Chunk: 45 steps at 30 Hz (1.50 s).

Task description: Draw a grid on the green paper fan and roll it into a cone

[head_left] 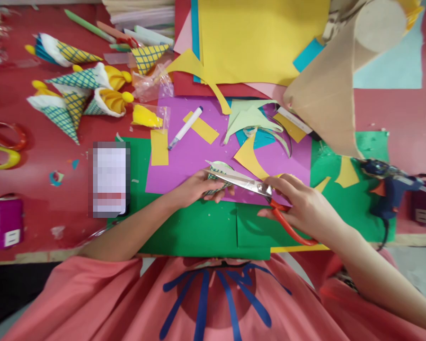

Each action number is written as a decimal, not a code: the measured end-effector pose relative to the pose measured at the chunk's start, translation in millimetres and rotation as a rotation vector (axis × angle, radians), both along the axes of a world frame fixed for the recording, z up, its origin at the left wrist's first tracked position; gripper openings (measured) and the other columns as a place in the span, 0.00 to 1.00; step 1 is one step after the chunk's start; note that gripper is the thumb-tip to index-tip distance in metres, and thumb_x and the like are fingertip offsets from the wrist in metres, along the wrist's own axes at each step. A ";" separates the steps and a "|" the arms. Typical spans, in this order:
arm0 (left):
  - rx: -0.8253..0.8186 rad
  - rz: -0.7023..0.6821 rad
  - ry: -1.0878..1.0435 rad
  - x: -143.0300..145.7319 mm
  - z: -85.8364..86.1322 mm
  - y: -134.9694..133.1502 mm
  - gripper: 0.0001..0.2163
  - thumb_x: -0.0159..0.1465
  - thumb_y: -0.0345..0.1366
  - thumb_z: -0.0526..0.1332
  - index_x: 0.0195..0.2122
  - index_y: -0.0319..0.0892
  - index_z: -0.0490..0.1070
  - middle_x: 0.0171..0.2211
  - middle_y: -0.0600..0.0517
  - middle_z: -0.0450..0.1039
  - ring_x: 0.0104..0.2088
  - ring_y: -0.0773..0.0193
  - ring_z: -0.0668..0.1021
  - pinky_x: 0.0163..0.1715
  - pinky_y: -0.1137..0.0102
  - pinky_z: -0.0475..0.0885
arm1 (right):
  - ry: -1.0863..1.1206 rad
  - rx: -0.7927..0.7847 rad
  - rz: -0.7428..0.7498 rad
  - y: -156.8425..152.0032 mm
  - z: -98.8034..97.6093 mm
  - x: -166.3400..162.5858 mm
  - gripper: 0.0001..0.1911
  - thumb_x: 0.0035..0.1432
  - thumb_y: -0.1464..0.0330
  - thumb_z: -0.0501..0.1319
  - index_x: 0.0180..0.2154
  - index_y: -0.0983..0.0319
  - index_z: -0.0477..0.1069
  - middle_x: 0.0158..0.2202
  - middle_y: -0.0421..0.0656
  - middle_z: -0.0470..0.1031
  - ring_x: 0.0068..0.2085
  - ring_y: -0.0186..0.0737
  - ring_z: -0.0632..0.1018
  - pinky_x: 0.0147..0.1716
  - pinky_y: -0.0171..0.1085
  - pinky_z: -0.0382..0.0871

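Observation:
My left hand (202, 187) is closed around a small green paper cone (216, 180) with a dark criss-cross pattern. A pair of scissors (243, 182) with red handles is in my right hand (303, 206), fingers at the pivot and handle. The parted blades point left and lie across the cone's opening, partly covering it. I cannot tell whether they touch its edge. Both hands are over the purple sheet (195, 156) and the green sheet (195, 229). A white marker (186, 127) and yellow paper scraps (250, 158) lie just beyond.
Finished-looking paper cones (74, 94) are grouped at the back left. A phone (110, 180) lies left of my hands, with another pair of scissors (3, 149) farther out. At right are a blue glue gun (394, 194) and a large brown cone (326, 80). Yellow sheets (262, 38) are stacked behind.

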<state>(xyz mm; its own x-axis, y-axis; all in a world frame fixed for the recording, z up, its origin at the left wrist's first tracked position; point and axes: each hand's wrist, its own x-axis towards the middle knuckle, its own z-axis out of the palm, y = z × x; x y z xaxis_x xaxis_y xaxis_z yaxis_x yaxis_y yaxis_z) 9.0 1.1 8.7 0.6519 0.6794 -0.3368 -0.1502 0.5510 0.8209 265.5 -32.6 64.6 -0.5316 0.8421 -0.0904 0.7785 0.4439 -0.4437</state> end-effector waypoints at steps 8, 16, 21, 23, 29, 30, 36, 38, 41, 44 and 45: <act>0.010 -0.001 -0.017 -1.0 -1.9 -0.3 0.15 0.57 0.46 0.64 0.33 0.38 0.71 0.30 0.49 0.76 0.18 0.74 0.70 0.13 0.78 0.56 | 0.033 -0.039 -0.001 0.5 0.6 -0.5 0.27 0.55 0.51 0.60 0.51 0.60 0.64 0.38 0.47 0.75 0.34 0.43 0.77 0.30 0.37 0.71; 0.035 -0.007 -0.003 -2.3 -3.4 -0.7 0.15 0.58 0.46 0.64 0.35 0.38 0.71 0.32 0.50 0.75 0.20 0.75 0.71 0.13 0.79 0.57 | 0.021 -0.038 0.009 -0.8 0.8 2.4 0.28 0.55 0.52 0.60 0.51 0.63 0.65 0.39 0.48 0.75 0.33 0.41 0.78 0.30 0.36 0.70; 0.075 -0.034 0.067 -3.7 -4.6 -1.0 0.17 0.58 0.49 0.63 0.35 0.38 0.71 0.22 0.53 0.71 0.18 0.75 0.66 0.14 0.78 0.56 | -0.014 -0.040 0.018 0.2 5.1 5.4 0.28 0.56 0.51 0.59 0.51 0.64 0.66 0.39 0.48 0.76 0.34 0.42 0.78 0.30 0.36 0.70; 0.089 -0.034 0.081 -3.2 -3.7 -1.1 0.18 0.58 0.50 0.63 0.34 0.37 0.70 0.20 0.54 0.69 0.17 0.76 0.65 0.14 0.78 0.56 | -0.015 -0.039 0.021 0.6 5.9 6.1 0.28 0.56 0.50 0.58 0.50 0.64 0.66 0.39 0.48 0.76 0.34 0.42 0.78 0.30 0.36 0.70; 0.086 0.004 0.093 0.1 1.1 -1.3 0.19 0.56 0.51 0.64 0.34 0.38 0.66 0.19 0.56 0.68 0.17 0.76 0.65 0.15 0.78 0.56 | -0.021 -0.031 0.027 -0.5 5.9 8.9 0.29 0.56 0.50 0.57 0.50 0.64 0.66 0.38 0.48 0.76 0.34 0.42 0.78 0.30 0.36 0.70; 0.084 0.006 0.097 0.5 1.3 -1.4 0.19 0.56 0.51 0.64 0.34 0.38 0.66 0.20 0.56 0.68 0.17 0.76 0.65 0.15 0.78 0.56 | -0.028 -0.026 0.025 -0.7 5.9 9.4 0.29 0.56 0.50 0.57 0.51 0.64 0.66 0.38 0.48 0.76 0.34 0.42 0.79 0.30 0.37 0.71; 0.078 0.019 0.097 0.9 -0.8 -2.1 0.19 0.56 0.50 0.65 0.35 0.39 0.64 0.20 0.57 0.68 0.16 0.77 0.63 0.14 0.78 0.55 | -0.052 -0.019 0.027 -0.8 6.7 11.2 0.28 0.56 0.49 0.57 0.50 0.62 0.66 0.42 0.48 0.77 0.35 0.43 0.79 0.31 0.37 0.72; 0.079 0.018 0.099 0.7 -1.1 -2.1 0.19 0.56 0.50 0.65 0.35 0.40 0.64 0.20 0.57 0.69 0.16 0.77 0.63 0.14 0.78 0.55 | -0.057 -0.020 0.027 -0.7 7.2 11.7 0.28 0.56 0.49 0.57 0.50 0.62 0.67 0.42 0.48 0.77 0.34 0.43 0.79 0.31 0.37 0.72; 0.081 0.022 0.103 0.7 -0.7 -1.8 0.19 0.56 0.49 0.65 0.36 0.40 0.63 0.21 0.57 0.68 0.16 0.76 0.64 0.15 0.78 0.56 | -0.063 -0.007 0.029 -0.8 7.7 12.8 0.27 0.56 0.50 0.57 0.50 0.62 0.67 0.41 0.47 0.77 0.33 0.43 0.79 0.30 0.37 0.72; 0.087 0.025 0.097 1.2 -0.5 -1.6 0.18 0.57 0.48 0.65 0.36 0.40 0.62 0.21 0.57 0.68 0.17 0.76 0.64 0.15 0.78 0.57 | -0.066 0.004 0.029 -0.8 7.5 13.7 0.27 0.56 0.51 0.58 0.49 0.62 0.67 0.41 0.47 0.78 0.33 0.42 0.80 0.29 0.37 0.72; 0.093 0.024 0.092 1.3 -0.7 -1.7 0.18 0.57 0.48 0.65 0.37 0.40 0.63 0.21 0.57 0.68 0.17 0.76 0.64 0.16 0.78 0.56 | -0.064 0.005 0.027 -0.7 7.3 13.9 0.26 0.56 0.51 0.58 0.49 0.62 0.68 0.41 0.47 0.78 0.33 0.42 0.80 0.29 0.37 0.72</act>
